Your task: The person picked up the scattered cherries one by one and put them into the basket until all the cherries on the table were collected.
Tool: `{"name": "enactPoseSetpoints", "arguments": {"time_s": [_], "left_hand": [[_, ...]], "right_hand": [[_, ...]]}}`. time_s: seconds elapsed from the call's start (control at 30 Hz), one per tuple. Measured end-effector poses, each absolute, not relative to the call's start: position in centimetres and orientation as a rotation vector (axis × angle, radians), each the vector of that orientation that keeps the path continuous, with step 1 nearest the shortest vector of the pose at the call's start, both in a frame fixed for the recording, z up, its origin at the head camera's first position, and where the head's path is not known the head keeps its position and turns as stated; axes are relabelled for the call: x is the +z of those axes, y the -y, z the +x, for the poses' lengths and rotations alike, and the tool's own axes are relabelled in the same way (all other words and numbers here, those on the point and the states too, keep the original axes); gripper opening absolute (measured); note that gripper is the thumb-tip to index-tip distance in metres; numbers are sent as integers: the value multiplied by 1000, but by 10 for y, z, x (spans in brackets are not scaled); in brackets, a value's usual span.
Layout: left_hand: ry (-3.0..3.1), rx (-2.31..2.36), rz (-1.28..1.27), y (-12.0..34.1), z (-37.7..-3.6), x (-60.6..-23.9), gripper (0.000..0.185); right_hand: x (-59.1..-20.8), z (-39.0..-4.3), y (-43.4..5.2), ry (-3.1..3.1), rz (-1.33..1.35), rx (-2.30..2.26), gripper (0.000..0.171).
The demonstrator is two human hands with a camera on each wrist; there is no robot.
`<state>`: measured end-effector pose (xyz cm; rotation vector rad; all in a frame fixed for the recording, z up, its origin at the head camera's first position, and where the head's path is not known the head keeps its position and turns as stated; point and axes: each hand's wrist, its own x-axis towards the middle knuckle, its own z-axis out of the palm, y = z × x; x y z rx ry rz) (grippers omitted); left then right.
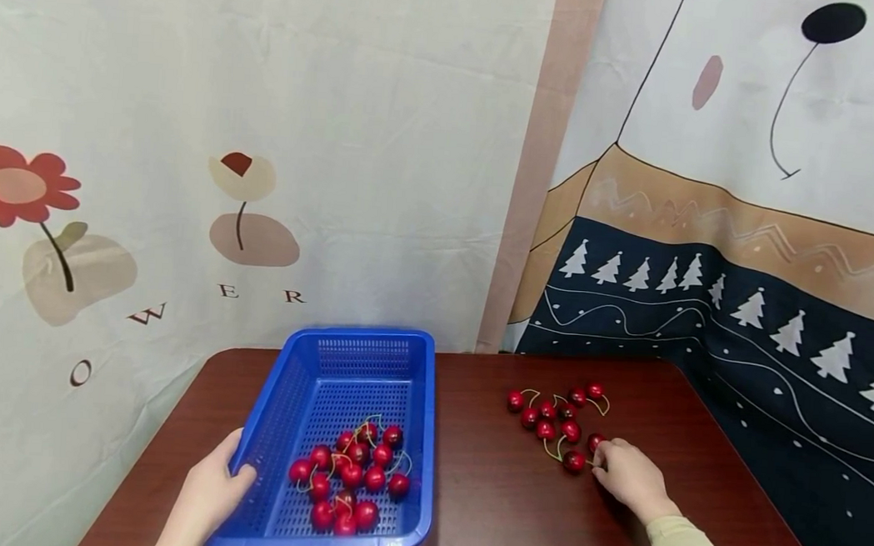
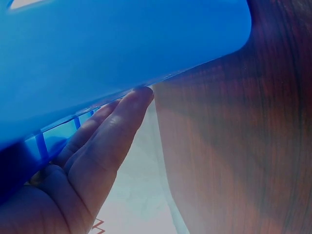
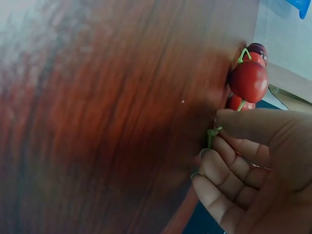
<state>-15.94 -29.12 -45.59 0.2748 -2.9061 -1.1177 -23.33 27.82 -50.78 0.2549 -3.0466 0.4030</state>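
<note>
Head view, nearest first: the left hand (image 1: 209, 493) grips the near-left rim of the blue basket (image 1: 412, 438), thumb over the edge and fingers (image 2: 112, 131) pressed flat under its wall, steadying it on the table (image 1: 490, 510). A heap of cherries (image 1: 349, 476) already lies in the basket's near half. To the right, the right hand (image 1: 631, 479) has its fingers curled, pinching a green stem (image 3: 213, 132) at the near edge of the loose cherries (image 1: 559, 418) that lie farther back on the table, well apart from the basket. The step in hand looks like picking up fruit to move it into the basket; the next move would call for a firm hold on that thin stem, a clean lift, then a carry left over the basket's rim.
</note>
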Motion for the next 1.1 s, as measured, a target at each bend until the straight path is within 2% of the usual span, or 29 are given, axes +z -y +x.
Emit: {"name": "enactPoseSetpoints", "arguments": {"time_s": [0.17,0.5,1.1], "left_hand": [[2905,-1113,273,292,-160,-456,58],[2906,-1101,262,294,-162,-458,58],[2912,-1118,278,292,-162,-458,57]], "right_hand": [[-505,-233,-280,3034,232,392,21],[-477,-231,-275,2907,289,475,10],[-451,-219,-213,2625,413,793,14]]}}
